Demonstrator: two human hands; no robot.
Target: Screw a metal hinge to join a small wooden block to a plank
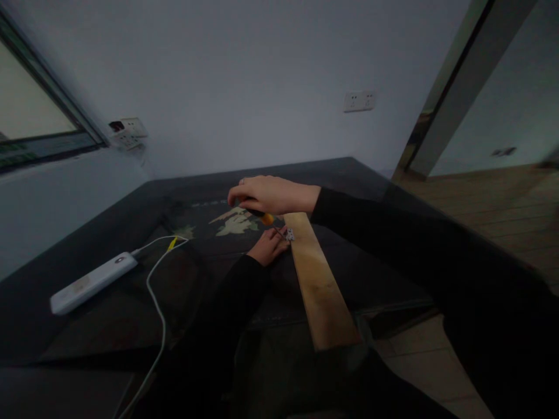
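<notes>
Our right hand grips a screwdriver slanting right toward the hinge on the near-to-far wooden board's far left edge. Our left hand lies closer; whether pinching, we can't tell.

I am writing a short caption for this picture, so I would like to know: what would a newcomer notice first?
Probably the pale wooden board, just right of centre, bright against the dark table. Next, near its far end, the right hand grips a screwdriver slanting down toward a small metal piece at the board's left edge, beside the left hand. At left lies a white oblong device.
</notes>
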